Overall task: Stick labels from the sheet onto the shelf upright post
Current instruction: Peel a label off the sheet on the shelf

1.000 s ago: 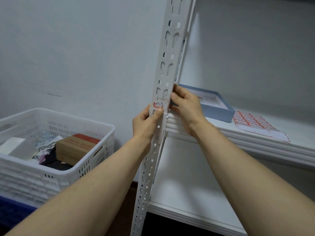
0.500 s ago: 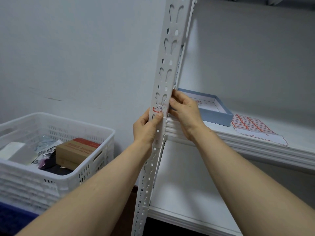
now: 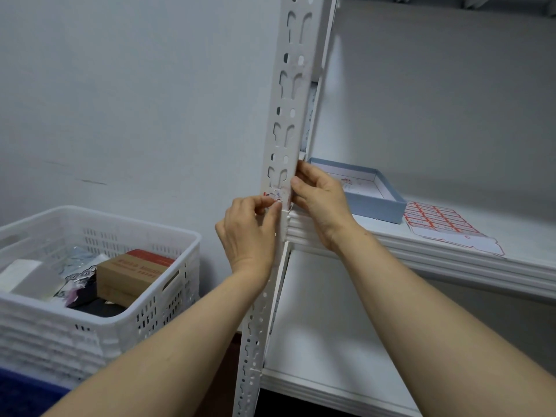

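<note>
Pressing one label (image 3: pixel 276 196) onto the post (image 3: pixel 288 115), the left hand (image 3: pixel 249 233) pinches its edge, the right hand (image 3: pixel 320 195) grips the post; seemingly many remain on the sheet (image 3: pixel 436 224).

The left hand (image 3: pixel 249 233) now pinches the label (image 3: pixel 275 196) at the post's (image 3: pixel 288 115) front with curled fingertips, not a flat thumb.

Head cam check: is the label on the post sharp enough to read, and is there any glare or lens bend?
Head view: the label is blurred and half covered by the left hand, so it cannot be read; light is soft, with no harsh glare; the wide lens tilts the upright post.
</note>
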### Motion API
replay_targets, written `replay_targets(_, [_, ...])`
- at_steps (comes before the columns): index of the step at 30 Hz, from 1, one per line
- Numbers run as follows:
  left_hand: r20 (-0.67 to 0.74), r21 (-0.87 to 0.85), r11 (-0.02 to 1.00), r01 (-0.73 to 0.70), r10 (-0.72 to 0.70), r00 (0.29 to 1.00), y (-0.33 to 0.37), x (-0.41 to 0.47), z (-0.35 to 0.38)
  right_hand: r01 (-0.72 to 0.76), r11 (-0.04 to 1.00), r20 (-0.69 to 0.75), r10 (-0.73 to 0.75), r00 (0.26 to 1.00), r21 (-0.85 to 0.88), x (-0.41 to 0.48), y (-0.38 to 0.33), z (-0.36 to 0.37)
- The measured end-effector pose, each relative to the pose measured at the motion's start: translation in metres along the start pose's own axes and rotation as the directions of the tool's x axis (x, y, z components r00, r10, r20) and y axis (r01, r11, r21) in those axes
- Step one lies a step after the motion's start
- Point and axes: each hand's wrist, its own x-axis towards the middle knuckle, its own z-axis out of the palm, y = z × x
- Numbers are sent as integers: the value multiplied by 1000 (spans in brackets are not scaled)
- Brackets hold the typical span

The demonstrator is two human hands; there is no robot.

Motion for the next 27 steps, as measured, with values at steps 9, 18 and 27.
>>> replay_targets(9, [-36, 128, 986, -112, 117, 992, 3, 5, -2, -12, 1000, -11, 11, 1000, -21, -1, 0, -1])
replay_targets(18, [-52, 254, 951, -174, 193, 980, 6, 10, 0, -22, 999, -15, 22, 1000, -25, -3, -1, 0])
replay_targets(27, [16, 291, 941, -170, 172, 985, 4, 12, 2, -7, 1000, 4, 7, 1000, -4, -4, -2, -1])
